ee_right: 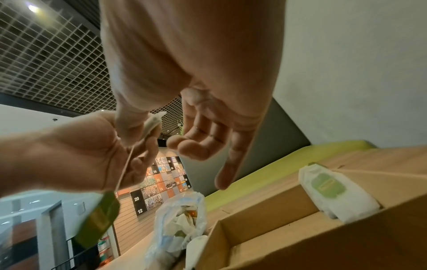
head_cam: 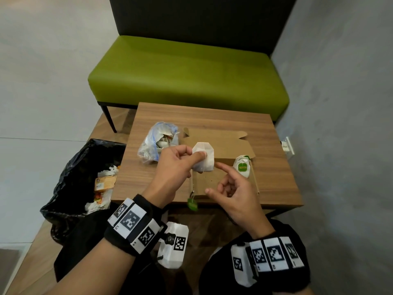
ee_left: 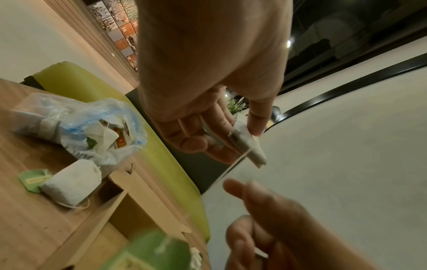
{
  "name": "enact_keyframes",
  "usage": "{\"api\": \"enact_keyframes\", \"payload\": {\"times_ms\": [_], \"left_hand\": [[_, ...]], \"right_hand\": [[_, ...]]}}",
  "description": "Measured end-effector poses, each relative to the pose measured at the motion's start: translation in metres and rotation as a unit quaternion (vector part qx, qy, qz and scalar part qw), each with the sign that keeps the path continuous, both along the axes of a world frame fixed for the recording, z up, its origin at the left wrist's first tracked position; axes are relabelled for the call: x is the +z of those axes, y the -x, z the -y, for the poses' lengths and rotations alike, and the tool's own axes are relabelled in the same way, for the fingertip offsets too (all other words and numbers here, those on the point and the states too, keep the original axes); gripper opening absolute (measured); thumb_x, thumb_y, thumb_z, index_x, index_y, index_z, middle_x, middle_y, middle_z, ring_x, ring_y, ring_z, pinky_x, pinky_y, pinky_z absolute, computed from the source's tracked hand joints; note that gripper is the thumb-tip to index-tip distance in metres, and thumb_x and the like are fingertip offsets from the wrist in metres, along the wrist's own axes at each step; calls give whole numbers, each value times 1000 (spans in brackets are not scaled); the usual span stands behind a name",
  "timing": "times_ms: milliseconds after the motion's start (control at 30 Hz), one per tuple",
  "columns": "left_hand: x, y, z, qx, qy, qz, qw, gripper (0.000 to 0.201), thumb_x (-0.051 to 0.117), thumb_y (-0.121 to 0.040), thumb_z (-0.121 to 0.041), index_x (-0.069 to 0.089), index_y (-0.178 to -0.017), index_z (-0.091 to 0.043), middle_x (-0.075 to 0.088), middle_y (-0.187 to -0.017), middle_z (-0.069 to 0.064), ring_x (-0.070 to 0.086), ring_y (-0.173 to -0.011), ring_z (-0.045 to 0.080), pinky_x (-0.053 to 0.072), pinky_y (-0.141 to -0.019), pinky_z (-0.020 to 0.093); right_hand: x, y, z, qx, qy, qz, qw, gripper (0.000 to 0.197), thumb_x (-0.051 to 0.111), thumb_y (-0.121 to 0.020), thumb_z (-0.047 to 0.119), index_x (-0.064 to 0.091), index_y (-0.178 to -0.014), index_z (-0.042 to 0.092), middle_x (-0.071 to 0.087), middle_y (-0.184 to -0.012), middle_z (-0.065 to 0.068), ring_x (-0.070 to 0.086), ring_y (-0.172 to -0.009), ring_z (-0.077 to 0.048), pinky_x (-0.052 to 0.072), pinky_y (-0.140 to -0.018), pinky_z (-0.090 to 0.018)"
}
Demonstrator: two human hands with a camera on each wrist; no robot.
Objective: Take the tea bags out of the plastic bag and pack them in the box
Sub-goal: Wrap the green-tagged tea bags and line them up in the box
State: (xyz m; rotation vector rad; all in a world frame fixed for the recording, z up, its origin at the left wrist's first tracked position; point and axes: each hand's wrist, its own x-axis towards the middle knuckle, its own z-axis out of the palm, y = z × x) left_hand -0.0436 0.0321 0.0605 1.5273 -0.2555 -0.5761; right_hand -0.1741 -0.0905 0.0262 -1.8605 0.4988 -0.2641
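Left hand (head_cam: pixel 173 167) pinches a white tea bag (head_cam: pixel 203 157) mid-frame (green tag (head_cam: pixel 192 203) dangling on its string); right hand (head_cam: pixel 235 194) loosely open, empty.

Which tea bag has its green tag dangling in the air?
The tea bag pinched in the left hand: its tag hangs on its string. The packed tea bag's tag lies flat on it.

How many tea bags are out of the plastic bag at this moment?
2: one tea bag pinched by the left hand, one packed tea bag in the box. More remain inside the plastic bag.
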Motion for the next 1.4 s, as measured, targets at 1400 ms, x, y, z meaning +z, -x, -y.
{"api": "enact_keyframes", "payload": {"times_ms": [1400], "left_hand": [[-18, 50, -3, -45, -32, -49, 997, 21, 71, -89, -16, 66, -77, 0, 65, -65, 3, 58, -53, 7, 47, -50, 19]], "right_hand": [[20, -25, 1, -76, -149, 156, 974, 11, 68, -87, -1, 66, -95, 7, 76, -103, -8, 71, -99, -22, 58, -87, -36]]}}
